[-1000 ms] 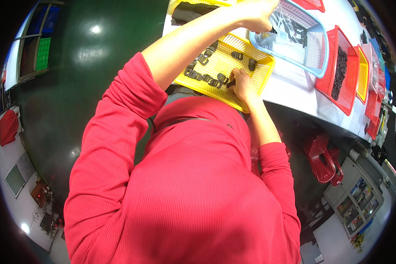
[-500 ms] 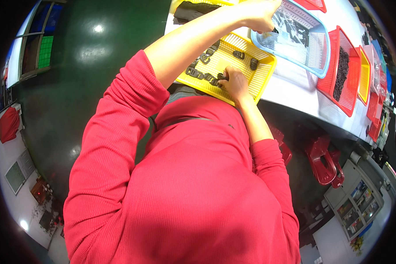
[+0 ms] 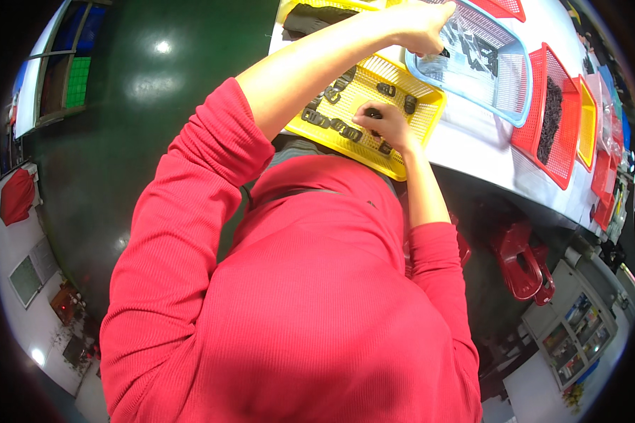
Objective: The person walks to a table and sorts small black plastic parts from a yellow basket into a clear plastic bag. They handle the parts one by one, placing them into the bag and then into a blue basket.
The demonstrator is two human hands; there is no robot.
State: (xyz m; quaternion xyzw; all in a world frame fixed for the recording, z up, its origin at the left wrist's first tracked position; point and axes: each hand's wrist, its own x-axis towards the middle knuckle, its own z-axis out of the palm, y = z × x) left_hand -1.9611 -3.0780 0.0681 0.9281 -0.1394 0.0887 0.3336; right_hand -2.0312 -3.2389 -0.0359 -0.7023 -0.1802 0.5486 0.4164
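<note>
My right hand (image 3: 388, 128) is over the yellow basket (image 3: 430, 127), its fingers closed on a small black plastic buckle (image 3: 372, 113). Several more black buckles (image 3: 386, 89) lie in that basket, some in a row along its near side. My left arm reaches across to the blue basket (image 3: 506, 113). There my left hand (image 3: 425, 29) is bent down at the basket's left rim, with a small dark piece (image 3: 444, 52) at its fingertips. The hand hides most of its own grip. Clear bags and black parts (image 3: 483, 55) lie inside the blue basket.
A red basket (image 3: 568, 169) of small black parts stands right of the blue one, then a narrow yellow basket (image 3: 585, 127). Behind my left forearm, another yellow basket holds black material (image 3: 316, 20). Red plastic stools (image 3: 518, 261) stand below the white table (image 3: 473, 151).
My right hand has lifted from the row of buckles and shifted slightly right, with a black buckle in its fingers. My left hand stays at the blue basket's rim, nearly still.
</note>
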